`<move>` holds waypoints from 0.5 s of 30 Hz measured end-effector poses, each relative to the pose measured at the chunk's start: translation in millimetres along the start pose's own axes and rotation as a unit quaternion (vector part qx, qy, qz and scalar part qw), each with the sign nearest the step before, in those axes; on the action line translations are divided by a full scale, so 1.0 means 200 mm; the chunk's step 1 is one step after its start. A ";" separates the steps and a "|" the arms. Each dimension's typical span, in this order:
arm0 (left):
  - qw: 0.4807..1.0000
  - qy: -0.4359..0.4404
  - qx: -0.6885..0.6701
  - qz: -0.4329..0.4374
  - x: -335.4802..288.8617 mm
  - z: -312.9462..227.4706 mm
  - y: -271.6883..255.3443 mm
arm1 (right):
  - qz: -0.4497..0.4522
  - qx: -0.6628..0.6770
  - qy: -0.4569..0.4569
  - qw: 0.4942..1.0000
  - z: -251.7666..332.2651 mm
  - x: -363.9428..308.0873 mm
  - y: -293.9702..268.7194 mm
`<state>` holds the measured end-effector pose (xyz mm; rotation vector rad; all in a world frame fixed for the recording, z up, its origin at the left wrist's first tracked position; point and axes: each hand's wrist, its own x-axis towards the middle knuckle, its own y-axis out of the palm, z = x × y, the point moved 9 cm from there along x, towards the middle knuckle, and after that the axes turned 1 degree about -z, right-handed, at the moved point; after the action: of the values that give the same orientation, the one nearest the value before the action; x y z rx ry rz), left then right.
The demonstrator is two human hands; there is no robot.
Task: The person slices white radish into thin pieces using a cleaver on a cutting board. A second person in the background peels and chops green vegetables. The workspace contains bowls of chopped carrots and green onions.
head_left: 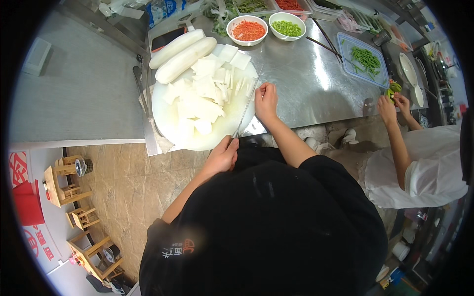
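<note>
A knife [245, 111], seen nearly edge-on, slants along the right side of a round white cutting board [165, 129]. My left hand [223, 157] is closed round its handle at the board's near edge. My right hand [266, 102] is curled into a fist beside the blade, just off the board's right rim. Whether its folded fingers hold anything is hidden. White slices, seemingly of daikon [205, 106], lie heaped on the board, with thin strips [228, 79] near the blade. Two long peeled daikons [185, 60] rest at the board's far left.
Bowls of chopped red bits [248, 31] and green pieces [286, 27] stand behind the board. Chopsticks [324, 48] lie near a tray of cut green beans [365, 60]. At right, a co-worker's hands [390, 106] handle something green. A dark phone-like slab [169, 38] lies behind the daikons.
</note>
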<state>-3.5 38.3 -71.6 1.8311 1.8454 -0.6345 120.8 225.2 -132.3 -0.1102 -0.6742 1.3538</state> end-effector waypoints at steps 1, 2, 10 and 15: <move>1.000 0.000 0.000 0.003 0.00 0.01 0.00 | 0.001 -0.003 -0.002 1.000 0.02 0.00 0.00; 1.000 -0.001 -0.001 0.007 0.01 0.02 0.00 | 0.008 0.013 0.014 1.000 0.02 0.00 0.00; 1.000 -0.019 0.009 0.015 0.03 0.05 0.00 | 0.028 0.018 0.050 0.998 0.05 0.00 -0.01; 1.000 -0.011 0.002 0.018 0.03 0.04 0.00 | 0.022 -0.021 0.027 0.999 0.06 -0.01 -0.01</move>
<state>-3.9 38.6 -82.0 1.8476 1.7937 -0.6440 117.1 220.0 -122.4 -0.1947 -0.6581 1.3742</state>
